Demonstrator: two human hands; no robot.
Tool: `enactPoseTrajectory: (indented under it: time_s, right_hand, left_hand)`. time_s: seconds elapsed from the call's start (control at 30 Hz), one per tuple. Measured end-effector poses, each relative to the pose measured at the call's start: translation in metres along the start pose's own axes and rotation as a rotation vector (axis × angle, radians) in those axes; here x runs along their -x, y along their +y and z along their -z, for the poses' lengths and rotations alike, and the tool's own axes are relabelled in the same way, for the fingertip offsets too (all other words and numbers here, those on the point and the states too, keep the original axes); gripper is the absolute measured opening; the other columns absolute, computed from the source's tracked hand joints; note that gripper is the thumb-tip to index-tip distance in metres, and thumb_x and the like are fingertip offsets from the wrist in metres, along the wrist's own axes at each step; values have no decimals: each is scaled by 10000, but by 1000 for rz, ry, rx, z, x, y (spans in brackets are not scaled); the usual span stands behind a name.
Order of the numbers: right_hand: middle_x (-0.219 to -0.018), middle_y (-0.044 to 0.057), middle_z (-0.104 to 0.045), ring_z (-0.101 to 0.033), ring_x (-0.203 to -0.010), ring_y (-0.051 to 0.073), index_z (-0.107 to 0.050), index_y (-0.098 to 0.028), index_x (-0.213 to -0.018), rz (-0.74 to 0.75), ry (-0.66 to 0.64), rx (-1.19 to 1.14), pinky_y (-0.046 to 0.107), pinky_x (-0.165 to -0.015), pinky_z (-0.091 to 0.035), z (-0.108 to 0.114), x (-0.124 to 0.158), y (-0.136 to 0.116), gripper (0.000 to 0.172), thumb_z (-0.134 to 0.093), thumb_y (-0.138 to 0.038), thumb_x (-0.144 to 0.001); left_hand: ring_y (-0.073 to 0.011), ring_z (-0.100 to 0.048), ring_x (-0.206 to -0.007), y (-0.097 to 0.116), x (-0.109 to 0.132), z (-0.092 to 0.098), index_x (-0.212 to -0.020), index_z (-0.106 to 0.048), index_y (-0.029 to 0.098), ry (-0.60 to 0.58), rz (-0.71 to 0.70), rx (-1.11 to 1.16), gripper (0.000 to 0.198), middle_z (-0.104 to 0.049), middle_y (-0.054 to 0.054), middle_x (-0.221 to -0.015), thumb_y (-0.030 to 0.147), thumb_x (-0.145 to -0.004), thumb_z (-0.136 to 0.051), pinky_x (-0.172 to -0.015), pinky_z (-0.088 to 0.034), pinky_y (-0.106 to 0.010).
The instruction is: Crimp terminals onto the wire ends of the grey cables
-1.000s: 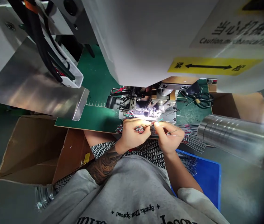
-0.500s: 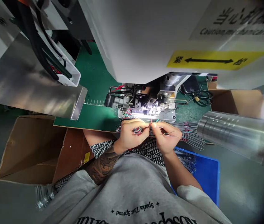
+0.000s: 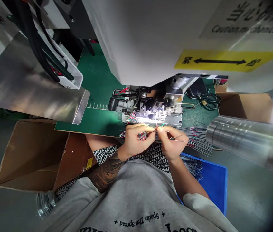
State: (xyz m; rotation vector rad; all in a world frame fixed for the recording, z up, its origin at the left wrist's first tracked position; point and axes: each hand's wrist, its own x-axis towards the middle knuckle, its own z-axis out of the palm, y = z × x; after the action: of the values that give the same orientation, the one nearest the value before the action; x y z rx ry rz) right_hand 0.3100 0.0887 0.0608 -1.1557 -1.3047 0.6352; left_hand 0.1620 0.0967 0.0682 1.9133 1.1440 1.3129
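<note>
My left hand (image 3: 137, 138) is closed around several grey cables whose red and white stripped ends (image 3: 142, 136) show between the fingers. Its thumb and forefinger pinch close to the right hand's fingertips. My right hand (image 3: 174, 141) pinches a cable with a red and a green wire end (image 3: 163, 125) fanned out toward the machine. Thin wire ends also stick out beside its curled fingers. Just ahead of both hands is the lit work head of a terminal crimping machine (image 3: 154, 111); the fingertips are apart from it. Part of the cable in the pinch is hidden by the fingers.
A bundle of grey cables (image 3: 202, 140) lies at the right on the green table (image 3: 98, 124). Cardboard boxes stand at left (image 3: 30, 158) and right (image 3: 254, 104). A blue bin (image 3: 216, 183) is below right. A metal cylinder (image 3: 245, 138) juts in from the right.
The view has shifted very slightly. Both hands keep the same pinch, with hardly any movement of the wire ends.
</note>
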Motion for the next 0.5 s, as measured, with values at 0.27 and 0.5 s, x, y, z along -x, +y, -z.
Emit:
enactPoseTrajectory:
  time_s: [0.27,0.5]
  right_hand:
    - [-667,18,-694,-582,-552,131,-829,-180,-848,-60,-8,25,269,-533,-422,7,10,19,114,-762,-237,-921]
    - [-593,-3,-615,-487,-498,103,-796,-145,-807,-121,-6,-1,262,-498,-358,2,9,19,170,-769,-268,-921]
  left_hand:
    - [-121,-738,-736,-2,-1,0,-878,-726,163,-9,-6,16,65,-780,-9,-854,104,-877,-751,-689,-593,-270]
    - [-122,-724,-745,-3,1,0,-862,-702,171,-3,-6,47,67,-767,-11,-843,129,-895,-744,-690,-582,-278]
